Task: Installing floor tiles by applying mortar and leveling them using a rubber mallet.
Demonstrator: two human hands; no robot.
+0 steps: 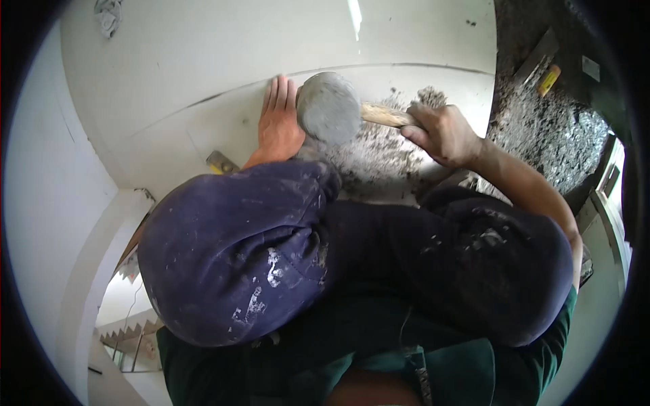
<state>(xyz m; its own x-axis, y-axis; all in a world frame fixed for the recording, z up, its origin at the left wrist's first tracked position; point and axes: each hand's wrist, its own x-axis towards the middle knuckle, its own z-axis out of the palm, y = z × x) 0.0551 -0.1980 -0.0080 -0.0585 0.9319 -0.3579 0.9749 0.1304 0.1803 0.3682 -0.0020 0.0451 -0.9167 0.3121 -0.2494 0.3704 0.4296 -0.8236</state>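
Note:
A mallet (330, 108) with a round grey head and a wooden handle is raised over large pale tiles (217, 47). My right hand (443, 132) is closed round the end of its handle. Just left of the mallet head, my left hand (277, 125) lies flat on the tile, fingers stretched out toward the dark joint line. The mallet head hides part of the tile beside these fingers. Crumbs of grey mortar (379, 159) are scattered on the tile in front of my knees.
Rough wet mortar (542, 152) covers the floor at the right, with a flat trowel-like tool (535, 57) and a yellow object (549, 80) on it. A small yellow and grey tool (222, 163) lies by my left knee. A crumpled white scrap (108, 17) is at far left.

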